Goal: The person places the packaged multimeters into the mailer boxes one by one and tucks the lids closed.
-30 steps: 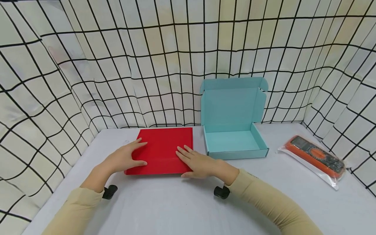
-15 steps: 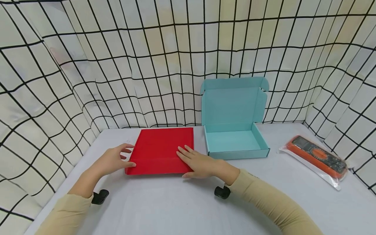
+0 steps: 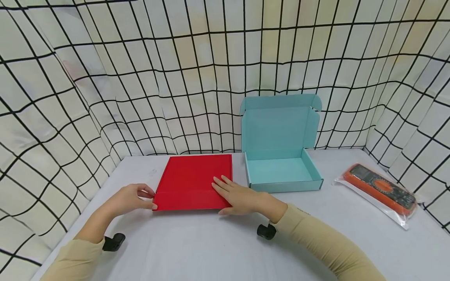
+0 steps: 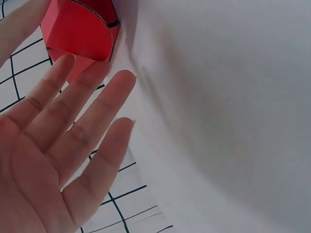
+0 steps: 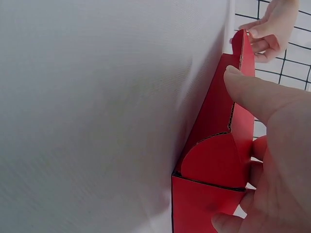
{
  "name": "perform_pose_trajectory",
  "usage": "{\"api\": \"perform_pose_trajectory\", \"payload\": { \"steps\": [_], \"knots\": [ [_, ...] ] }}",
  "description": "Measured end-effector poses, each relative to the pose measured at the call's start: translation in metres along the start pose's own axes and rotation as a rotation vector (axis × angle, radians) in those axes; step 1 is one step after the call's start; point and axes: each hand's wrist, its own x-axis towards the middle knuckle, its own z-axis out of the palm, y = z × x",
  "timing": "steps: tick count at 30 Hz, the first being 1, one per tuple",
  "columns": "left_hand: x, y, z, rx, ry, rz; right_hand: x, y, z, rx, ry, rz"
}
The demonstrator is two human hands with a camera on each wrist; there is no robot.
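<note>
A red cardboard mailer box point(image 3: 195, 171) lies at the left of the table, its lid down and the lid's front flap point(image 3: 190, 201) sticking out toward me. At the flap's left corner is my left hand point(image 3: 128, 199), thumb and index fingertip touching it. The left wrist view shows this hand's fingers point(image 4: 92, 116) fairly straight beside the flap's curved side tab point(image 4: 87, 29). My right hand point(image 3: 239, 197) rests on the box's right front part with fingers spread. In the right wrist view its thumb point(image 5: 252, 92) lies by the flap, above the box's front wall.
An open light-blue mailer box point(image 3: 281, 169) stands right of the red one, lid upright. Farther right lies an orange multimeter point(image 3: 379, 187) in a clear plastic bag. White cloth covers the table point(image 3: 218, 249). A white wall with black grid lines point(image 3: 225, 78) encloses the back and sides.
My left hand has left the top of the red box and moved left and toward me to its front-left corner. The right hand has stayed in place on the box.
</note>
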Motion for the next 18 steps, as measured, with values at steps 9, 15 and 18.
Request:
{"api": "perform_pose_trajectory", "payload": {
  "steps": [9,15,18],
  "knots": [
    [0.0024,0.0025,0.0031,-0.024,-0.058,0.020,0.0011,0.0017,0.0032,-0.010,-0.002,0.001],
    [0.0049,0.0046,0.0040,0.011,-0.068,0.031,0.0009,0.0015,0.0033,-0.011,0.002,0.011],
    [0.0035,0.0037,0.0050,-0.002,-0.075,0.046,0.0008,0.0023,0.0038,-0.018,0.001,0.009]
  ]
}}
